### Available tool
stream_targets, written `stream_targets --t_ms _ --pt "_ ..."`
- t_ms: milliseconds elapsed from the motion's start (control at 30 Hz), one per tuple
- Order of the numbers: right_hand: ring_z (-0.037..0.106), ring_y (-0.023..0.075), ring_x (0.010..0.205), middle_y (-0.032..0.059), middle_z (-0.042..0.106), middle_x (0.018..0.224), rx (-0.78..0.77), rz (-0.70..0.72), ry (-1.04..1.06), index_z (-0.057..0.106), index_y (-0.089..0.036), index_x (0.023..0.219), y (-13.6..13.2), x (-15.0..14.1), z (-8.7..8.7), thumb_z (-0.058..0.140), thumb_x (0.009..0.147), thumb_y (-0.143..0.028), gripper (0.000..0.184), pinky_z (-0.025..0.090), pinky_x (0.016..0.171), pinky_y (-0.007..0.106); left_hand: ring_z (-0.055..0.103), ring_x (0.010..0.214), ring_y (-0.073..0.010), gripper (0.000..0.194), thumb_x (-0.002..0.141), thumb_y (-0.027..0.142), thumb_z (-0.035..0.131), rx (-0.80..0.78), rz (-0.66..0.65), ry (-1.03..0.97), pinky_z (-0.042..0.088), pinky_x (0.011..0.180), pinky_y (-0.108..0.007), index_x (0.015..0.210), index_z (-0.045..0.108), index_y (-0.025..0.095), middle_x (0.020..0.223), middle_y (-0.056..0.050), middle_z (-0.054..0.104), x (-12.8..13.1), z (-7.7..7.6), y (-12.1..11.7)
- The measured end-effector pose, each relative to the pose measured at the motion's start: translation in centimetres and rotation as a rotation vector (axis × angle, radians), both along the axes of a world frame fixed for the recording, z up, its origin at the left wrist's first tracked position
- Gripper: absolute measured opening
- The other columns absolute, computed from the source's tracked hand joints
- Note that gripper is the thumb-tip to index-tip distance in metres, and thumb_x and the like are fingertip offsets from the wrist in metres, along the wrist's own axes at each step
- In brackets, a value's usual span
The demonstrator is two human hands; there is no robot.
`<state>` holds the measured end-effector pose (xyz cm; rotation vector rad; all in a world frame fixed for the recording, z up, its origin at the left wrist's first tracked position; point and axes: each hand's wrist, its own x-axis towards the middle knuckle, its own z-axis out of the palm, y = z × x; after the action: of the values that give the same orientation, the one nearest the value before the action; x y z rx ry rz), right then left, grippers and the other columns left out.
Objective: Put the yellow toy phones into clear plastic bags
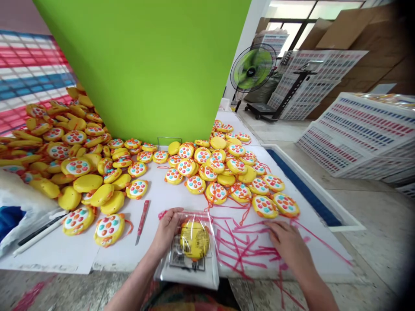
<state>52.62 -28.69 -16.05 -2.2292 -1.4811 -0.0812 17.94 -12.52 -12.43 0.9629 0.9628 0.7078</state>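
Note:
My left hand is closed on the upper left edge of a clear plastic bag, held above the table's front edge. Through the film shows a yellow animal-shaped toy, its plain back facing up, with a printed sheet under it. My right hand is over the right side of the table, fingers together, seemingly pinching a thin pink strip. Several more pink strips lie scattered between the bag and this hand. Beyond them sits a group of yellow toys with white faces, coloured buttons and orange cords.
A larger toy heap fills the left side. A red utility knife lies left of the bag; pens are further left. Behind stands a green panel. To the right are white crates, a fan and a platform scale.

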Motion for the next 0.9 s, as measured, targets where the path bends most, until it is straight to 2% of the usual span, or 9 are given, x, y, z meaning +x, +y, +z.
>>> stream_targets --t_ms 133,233,333,400,533,633,733,833,900 --pt "0.056 0.0266 0.093 0.0131 0.062 0.101 0.192 -0.095 -0.205 0.068 -0.017 0.101 1.0 0.1 2.0 0.042 0.081 -0.022 0.034 0.046 0.082 0.042 0.062 0.071 -0.0157 0.052 0.073 0.053 0.066 -0.053 -0.033 -0.041 0.048 0.064 -0.026 0.107 0.056 0.015 0.082 -0.003 0.067 0.0 0.7 0.0" --pt "0.057 0.0249 0.090 0.0114 0.064 0.093 0.302 -0.051 -0.041 0.068 -0.018 0.099 4.2 -2.5 4.0 0.045 0.084 -0.031 0.030 0.048 0.080 0.039 0.063 0.069 -0.0154 0.046 0.071 0.047 0.071 -0.065 -0.070 -0.070 0.047 0.062 -0.026 0.101 0.059 0.014 0.082 -0.005 0.069 0.0 0.8 0.0" --pt "0.060 0.0209 0.078 0.0087 0.066 0.084 0.172 0.148 0.288 0.068 -0.019 0.089 7.8 -7.3 4.8 0.046 0.087 -0.039 0.029 0.049 0.070 0.033 0.064 0.068 -0.0160 0.038 0.071 0.045 0.071 -0.066 -0.086 -0.101 0.049 0.064 -0.027 0.091 0.063 0.013 0.080 -0.005 0.070 0.0 0.5 -0.1" --pt "0.062 0.0208 0.082 0.0081 0.068 0.089 0.030 0.328 0.460 0.068 -0.020 0.091 9.5 -10.9 4.6 0.047 0.088 -0.038 0.028 0.049 0.074 0.032 0.065 0.070 -0.0172 0.036 0.072 0.044 0.071 -0.059 -0.085 -0.124 0.050 0.068 -0.029 0.088 0.064 0.013 0.078 -0.005 0.070 -0.1 0.4 0.0" --pt "0.064 0.0184 0.076 0.0046 0.070 0.084 -0.094 0.432 0.730 0.066 -0.020 0.090 11.2 -14.9 3.9 0.050 0.084 -0.031 0.021 0.049 0.071 0.029 0.066 0.079 -0.0199 0.036 0.075 0.043 0.069 -0.029 -0.141 -0.160 0.051 0.076 -0.033 0.095 0.066 0.014 0.087 -0.007 0.071 -0.3 0.3 0.2" --pt "0.063 0.0164 0.071 0.0028 0.069 0.078 -0.084 0.412 0.912 0.065 -0.018 0.088 11.1 -14.5 3.5 0.053 0.081 -0.028 0.017 0.049 0.065 0.027 0.066 0.084 -0.0206 0.039 0.076 0.042 0.069 -0.041 -0.183 -0.180 0.050 0.080 -0.033 0.104 0.065 0.014 0.093 -0.008 0.072 -0.6 0.3 0.5" --pt "0.065 0.0172 0.077 0.0052 0.071 0.087 -0.013 0.374 1.023 0.066 -0.018 0.091 10.4 -13.1 3.1 0.057 0.080 -0.031 0.020 0.050 0.069 0.028 0.067 0.083 -0.0210 0.042 0.074 0.042 0.071 -0.110 -0.166 -0.182 0.050 0.079 -0.034 0.106 0.065 0.015 0.094 -0.009 0.072 -0.9 0.1 0.7" --pt "0.065 0.0195 0.087 0.0070 0.072 0.097 0.019 0.338 1.037 0.069 -0.019 0.094 9.6 -12.1 2.9 0.059 0.080 -0.034 0.024 0.050 0.079 0.031 0.066 0.079 -0.0192 0.043 0.072 0.039 0.072 -0.147 -0.133 -0.162 0.050 0.075 -0.031 0.107 0.065 0.015 0.094 -0.009 0.072 -1.0 -0.1 0.8" --pt "0.065 0.0200 0.086 0.0063 0.072 0.092 -0.006 0.340 1.011 0.071 -0.019 0.090 9.3 -11.9 2.8 0.058 0.079 -0.033 0.022 0.050 0.081 0.032 0.065 0.075 -0.0172 0.034 0.072 0.037 0.070 -0.149 -0.126 -0.149 0.050 0.072 -0.029 0.097 0.068 0.014 0.090 -0.008 0.071 -1.0 -0.2 0.8"
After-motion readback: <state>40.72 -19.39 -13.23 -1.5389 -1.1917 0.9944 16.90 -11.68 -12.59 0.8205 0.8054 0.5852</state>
